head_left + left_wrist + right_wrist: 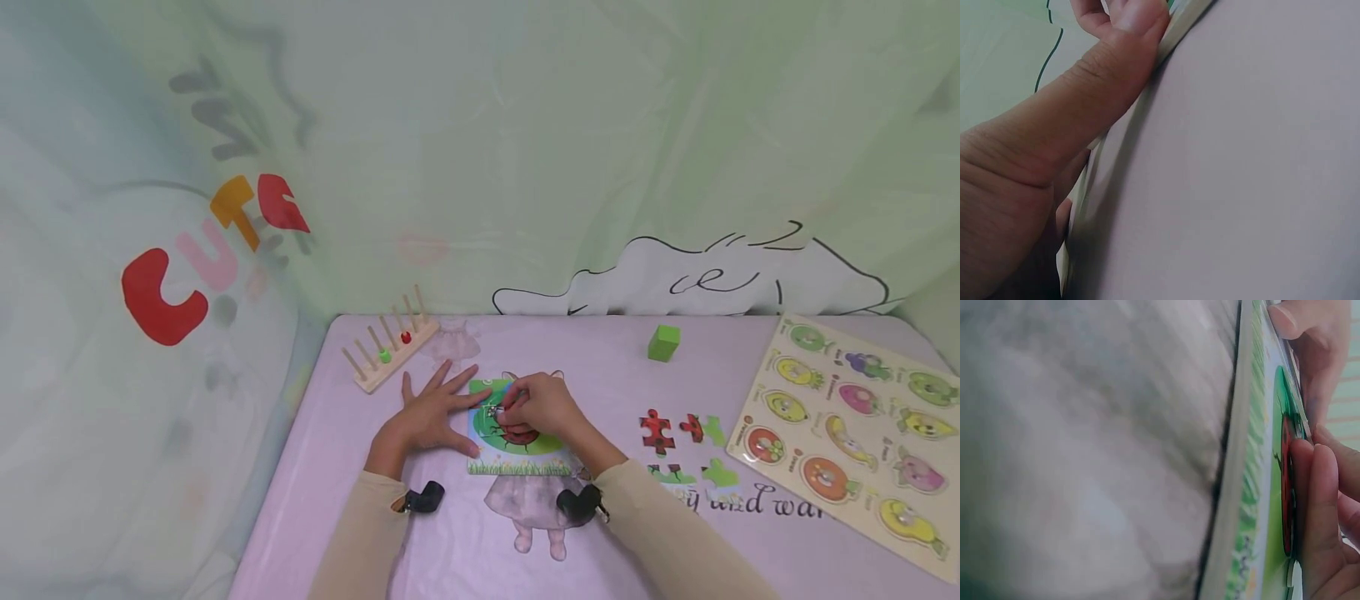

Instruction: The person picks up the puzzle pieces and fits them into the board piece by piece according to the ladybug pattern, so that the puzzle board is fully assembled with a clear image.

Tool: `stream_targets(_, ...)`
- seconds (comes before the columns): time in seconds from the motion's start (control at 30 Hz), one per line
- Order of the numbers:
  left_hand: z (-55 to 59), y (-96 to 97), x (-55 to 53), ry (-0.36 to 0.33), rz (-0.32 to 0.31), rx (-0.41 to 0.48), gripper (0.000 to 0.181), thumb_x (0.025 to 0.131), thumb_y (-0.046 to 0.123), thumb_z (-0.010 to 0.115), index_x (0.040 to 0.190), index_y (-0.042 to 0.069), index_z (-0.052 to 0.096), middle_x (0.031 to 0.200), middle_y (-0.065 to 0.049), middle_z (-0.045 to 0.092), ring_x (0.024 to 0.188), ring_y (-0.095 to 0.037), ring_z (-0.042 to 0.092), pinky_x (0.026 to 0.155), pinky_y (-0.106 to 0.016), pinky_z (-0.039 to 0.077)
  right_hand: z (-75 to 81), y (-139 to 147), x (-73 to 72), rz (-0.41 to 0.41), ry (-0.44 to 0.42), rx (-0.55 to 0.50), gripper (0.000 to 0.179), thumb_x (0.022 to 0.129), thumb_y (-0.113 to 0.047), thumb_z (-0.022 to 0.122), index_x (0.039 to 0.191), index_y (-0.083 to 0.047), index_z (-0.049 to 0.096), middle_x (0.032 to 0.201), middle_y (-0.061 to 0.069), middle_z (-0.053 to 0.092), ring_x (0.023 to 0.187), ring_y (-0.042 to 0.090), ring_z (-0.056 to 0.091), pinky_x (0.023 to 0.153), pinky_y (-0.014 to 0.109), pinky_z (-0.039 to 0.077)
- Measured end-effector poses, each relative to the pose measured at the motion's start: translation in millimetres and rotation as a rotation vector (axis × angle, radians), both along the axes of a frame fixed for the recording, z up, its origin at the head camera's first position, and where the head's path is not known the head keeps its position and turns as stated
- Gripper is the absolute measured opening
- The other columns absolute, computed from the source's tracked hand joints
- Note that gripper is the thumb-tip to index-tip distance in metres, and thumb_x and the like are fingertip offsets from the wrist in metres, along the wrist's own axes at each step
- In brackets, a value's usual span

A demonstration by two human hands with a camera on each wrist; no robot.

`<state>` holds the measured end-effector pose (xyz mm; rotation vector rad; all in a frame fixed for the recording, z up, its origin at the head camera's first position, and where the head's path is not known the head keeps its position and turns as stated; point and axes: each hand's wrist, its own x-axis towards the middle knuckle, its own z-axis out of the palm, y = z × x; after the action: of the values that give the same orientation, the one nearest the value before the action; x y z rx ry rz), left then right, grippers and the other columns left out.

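A small jigsaw board [521, 469] with a ladybug picture [520, 437] and a grassy border lies on the table between both hands. Along its left side my left hand [431, 414] spreads its fingers, with the thumb at the lower left edge and fingertips on the upper left part. My right hand [546, 407] reaches in from the right, its thumb and index finger pinching a puzzle piece at the ladybug's head; the fingers mostly hide this piece. In the right wrist view, the right fingertips [1302, 456] lie right at the picture's surface, beside slightly raised piece edges.
Right of the board lie loose jigsaw pieces, including a red spotted one [657, 433] and a green one [722, 473]. A wooden peg stand [369, 380] with a green bead and a red bead is back left. A green block [663, 343] and a fruit puzzle board [813, 433] are further right.
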<state>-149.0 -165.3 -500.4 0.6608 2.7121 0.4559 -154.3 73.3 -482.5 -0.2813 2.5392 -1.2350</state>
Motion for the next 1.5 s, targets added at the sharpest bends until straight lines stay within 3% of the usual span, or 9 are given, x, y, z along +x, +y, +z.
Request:
stream_targets(0.2, -1.3, -0.4, -0.9, -0.003, -0.002, 0.003, 0.1, 0.065, 0.073, 0.082, 0.152, 0.051, 0.039, 0.172, 0.017, 0.01, 0.161, -0.028, -0.005, 0.108, -0.083, -0.012, -1.9, -2.9, 1.4, -0.061, 0.013, 0.078, 0.024, 0.073, -0.026, 0.093, 0.072, -0.014, 0.072, 0.061, -0.006, 0.068, 0.064, 0.011, 0.063, 0.06, 0.027, 0.049)
stream_targets(0.43, -2.9, -1.3, -1.7, -0.005, 0.0, 0.017, 0.1, 0.064, 0.072, 0.082, 0.152, 0.051, 0.038, 0.172, 0.018, 0.01, 0.161, -0.028, -0.006, 0.108, -0.083, -0.013, 0.5, -6.1, 3.6, -0.102, -0.027, 0.096, 0.026, 0.072, -0.024, 0.094, 0.071, -0.012, 0.071, 0.065, -0.003, 0.07, 0.063, 0.012, 0.067, 0.062, 0.027, 0.053)
stream_targets(0.73, -1.6, -2.0, -0.4, -0.001, -0.003, 0.047, 0.099, 0.065, 0.07, 0.083, 0.152, 0.049, 0.04, 0.172, 0.016, 0.012, 0.161, -0.029, -0.005, 0.108, -0.083, -0.014, 3.6, -9.1, 4.2, -0.111, -0.051, 0.116, 0.028, 0.07, -0.023, 0.095, 0.071, -0.011, 0.071, 0.063, -0.002, 0.069, 0.057, 0.011, 0.068, 0.06, 0.026, 0.054)
stream_targets(1.4, -0.1, -1.6, -0.2, -0.005, -0.006, 0.039, 0.099, 0.065, 0.071, 0.082, 0.152, 0.049, 0.04, 0.171, 0.018, 0.01, 0.161, -0.029, -0.006, 0.108, -0.083, -0.013, 7.8, -9.3, 4.4, -0.096, 0.013, 0.188, 0.03, 0.069, -0.026, 0.096, 0.069, -0.012, 0.07, 0.062, -0.003, 0.068, 0.064, 0.015, 0.063, 0.056, 0.027, 0.048)
stream_targets(1.5, 0.4, -1.8, 0.5, 0.006, -0.01, 0.048, 0.087, 0.075, 0.071, 0.075, 0.152, 0.048, 0.043, 0.171, 0.017, 0.012, 0.161, -0.03, -0.004, 0.108, -0.083, -0.013, 7.2, -9.7, 3.8, -0.095, 0.013, 0.187, 0.029, 0.069, -0.026, 0.096, 0.069, -0.012, 0.07, 0.062, -0.004, 0.067, 0.063, 0.014, 0.063, 0.057, 0.027, 0.048)
